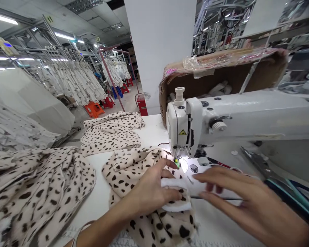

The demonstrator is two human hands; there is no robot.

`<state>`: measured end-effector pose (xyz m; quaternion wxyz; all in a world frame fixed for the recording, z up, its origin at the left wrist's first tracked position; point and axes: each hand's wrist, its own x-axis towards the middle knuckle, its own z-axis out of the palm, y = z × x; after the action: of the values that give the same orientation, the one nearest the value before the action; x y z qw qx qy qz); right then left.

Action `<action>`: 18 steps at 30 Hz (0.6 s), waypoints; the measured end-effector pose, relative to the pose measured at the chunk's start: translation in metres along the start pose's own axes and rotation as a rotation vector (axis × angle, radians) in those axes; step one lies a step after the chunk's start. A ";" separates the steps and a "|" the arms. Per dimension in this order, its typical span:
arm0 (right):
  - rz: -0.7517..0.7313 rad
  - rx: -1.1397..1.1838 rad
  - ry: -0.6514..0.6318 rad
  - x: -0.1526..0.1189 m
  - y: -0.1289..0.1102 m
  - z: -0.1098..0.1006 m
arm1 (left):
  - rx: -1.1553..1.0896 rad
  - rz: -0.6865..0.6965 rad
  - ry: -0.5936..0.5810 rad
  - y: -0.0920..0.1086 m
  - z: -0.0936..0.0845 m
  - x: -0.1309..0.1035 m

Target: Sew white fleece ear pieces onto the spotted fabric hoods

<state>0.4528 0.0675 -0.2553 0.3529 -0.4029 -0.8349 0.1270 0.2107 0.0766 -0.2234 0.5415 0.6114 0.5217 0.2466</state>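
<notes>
A cream fabric piece with dark spots lies bunched on the sewing table, its front end under the needle area of a white sewing machine. My left hand grips a folded part of it with a white backing. The thumb lies over this fold, and the index finger reaches close to the lit presser foot, which has a green part. To the right of the needle, my right hand hovers with thumb and fingers apart, holding nothing; it is slightly blurred.
More spotted fabric lies heaped at the left and folded behind. Large scissors with teal handles and a red-and-black tool lie on the right. Behind the machine stands a cardboard box. A measuring tape runs along the front edge.
</notes>
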 end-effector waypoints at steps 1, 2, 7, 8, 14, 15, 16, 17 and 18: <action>-0.017 0.083 -0.033 0.011 -0.008 0.008 | -0.022 0.003 -0.008 0.000 0.002 0.000; -0.019 0.141 -0.081 0.019 -0.013 0.015 | -0.050 -0.002 -0.018 0.000 0.002 0.000; 0.047 0.334 -0.245 0.030 -0.005 0.034 | -0.187 -0.015 -0.016 -0.004 0.002 0.004; 0.076 0.367 -0.272 0.029 -0.002 0.036 | -0.180 -0.003 -0.009 -0.005 0.002 0.004; 0.216 0.408 -0.393 0.020 -0.004 0.041 | 0.111 0.128 0.079 -0.012 0.006 0.004; 0.216 0.391 -0.386 0.019 -0.005 0.041 | 0.141 0.143 0.081 -0.013 0.006 0.004; 0.220 0.374 -0.378 0.019 -0.005 0.042 | 0.162 0.155 0.085 -0.013 0.007 0.004; 0.229 0.358 -0.369 0.018 -0.006 0.043 | 0.176 0.160 0.091 -0.014 0.007 0.004; 0.239 0.345 -0.355 0.018 -0.006 0.043 | 0.182 0.155 0.093 -0.014 0.008 0.005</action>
<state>0.4119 0.0808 -0.2746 0.2470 -0.4038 -0.7962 0.3769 0.2136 0.0760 -0.2400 0.4383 0.6845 0.5177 0.2672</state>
